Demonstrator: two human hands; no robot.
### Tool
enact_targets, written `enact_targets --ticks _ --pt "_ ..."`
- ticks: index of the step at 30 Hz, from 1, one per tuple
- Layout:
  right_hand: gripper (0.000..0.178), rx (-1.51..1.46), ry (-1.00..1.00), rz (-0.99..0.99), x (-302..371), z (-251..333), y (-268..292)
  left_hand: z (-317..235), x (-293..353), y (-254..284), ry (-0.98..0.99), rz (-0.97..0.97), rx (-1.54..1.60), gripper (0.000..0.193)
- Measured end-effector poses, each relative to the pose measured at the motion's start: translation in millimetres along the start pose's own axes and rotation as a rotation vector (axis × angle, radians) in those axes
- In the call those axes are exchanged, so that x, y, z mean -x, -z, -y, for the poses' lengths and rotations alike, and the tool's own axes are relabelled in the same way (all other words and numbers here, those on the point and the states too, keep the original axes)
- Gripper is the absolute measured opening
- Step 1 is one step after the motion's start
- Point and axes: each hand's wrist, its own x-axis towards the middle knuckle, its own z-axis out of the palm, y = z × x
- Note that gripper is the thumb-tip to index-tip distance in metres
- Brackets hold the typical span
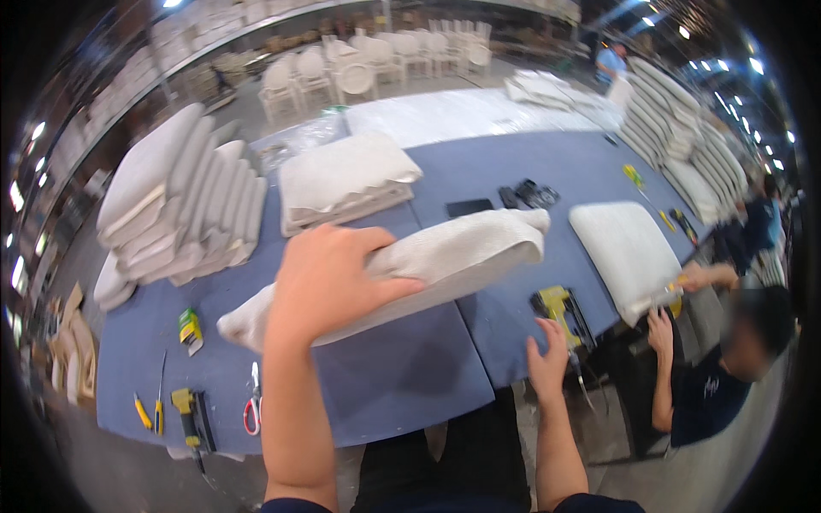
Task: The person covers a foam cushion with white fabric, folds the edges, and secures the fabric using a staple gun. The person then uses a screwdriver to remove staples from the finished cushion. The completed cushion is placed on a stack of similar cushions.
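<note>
My left hand (pixel 329 278) grips a padded seat cushion (pixel 466 248) covered in off-white fabric. Thumb and fingers clasp its edge, and the cushion is tilted up on its side above the blue-grey table (pixel 385 393). At the table's front edge, my right hand (pixel 547 359) has its fingers apart and nothing in it. Just beyond those fingers lies a yellow-green and black staple gun (pixel 560 309), with a hose hanging from it. Whether the fingertips touch the gun is hard to tell.
Scissors (pixel 253 402), a second staple gun (pixel 190 417), a screwdriver (pixel 160 398) and a small green can (pixel 189 327) lie left. Behind are stacked cushions (pixel 184 192), a fabric-covered pile (pixel 346 175) and a phone (pixel 469 208). At right a co-worker handles another cushion (pixel 624 248).
</note>
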Motion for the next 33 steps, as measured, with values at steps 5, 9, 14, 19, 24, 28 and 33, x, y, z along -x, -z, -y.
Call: enact_targets --ticks 5,9,14,19,24,28,33 --pt "0.028 -0.390 0.028 -0.126 -20.6 90.3 30.4 -24.1 9.4 -9.2 -0.024 -0.032 -0.003 0.053" --pt "0.023 -0.551 0.238 -0.276 -88.7 148.2 74.3 -30.3 15.5 -9.7 -0.068 -0.048 -0.042 0.054" --pt "0.036 -0.545 0.291 0.053 -163.6 218.0 92.1 -38.3 19.0 -15.2 -0.020 -0.045 0.000 0.054" --pt "0.054 0.047 0.573 0.349 -138.4 282.6 59.9 -33.1 17.6 -10.6 -0.011 0.002 0.031 0.052" --pt "0.041 -0.336 0.735 0.119 -113.2 291.4 55.4 -32.3 28.6 -10.8 0.001 -0.008 0.091 0.049" --pt "0.028 -0.219 0.500 0.036 -131.9 278.6 73.2 -39.3 20.4 -11.7 -0.009 0.016 0.080 0.049" --pt "0.027 -0.258 0.670 0.252 -110.5 282.4 67.5 -24.1 23.5 -5.1 -0.056 -0.016 0.046 0.051"
